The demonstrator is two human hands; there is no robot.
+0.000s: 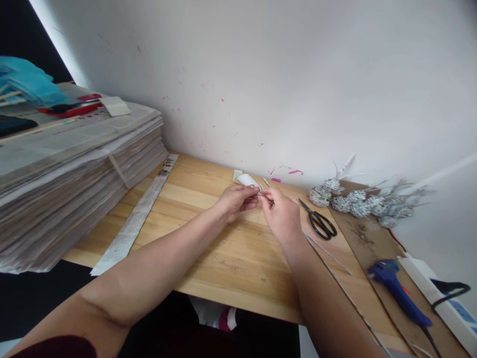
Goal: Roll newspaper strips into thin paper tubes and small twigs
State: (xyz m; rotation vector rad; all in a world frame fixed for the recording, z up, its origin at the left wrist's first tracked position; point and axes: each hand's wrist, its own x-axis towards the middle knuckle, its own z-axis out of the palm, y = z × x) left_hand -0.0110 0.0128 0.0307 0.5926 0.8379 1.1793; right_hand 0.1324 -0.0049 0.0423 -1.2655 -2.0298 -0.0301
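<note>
Over the middle of the wooden table [223, 253], my left hand [240, 201] pinches something thin and pale, its fingers closed. My right hand [279, 209] meets it from the right, thumb and fingertips closed on the same small thing. What lies between the fingertips is too small to make out. A white rolled piece [246, 180] shows just behind my left fingers. Long thin paper strands [331, 254] run beside and under my right forearm. Black scissors [321, 223] lie to the right of my right hand.
A tall newspaper stack [85, 184] stands at left, with a paper strip [139, 214] beside it. Woven paper figures [357, 203] stand at right on cardboard [357, 233]. Nearer are a blue glue gun [400, 291] and a white power strip [436, 303]. The wall [261, 89] bounds the back.
</note>
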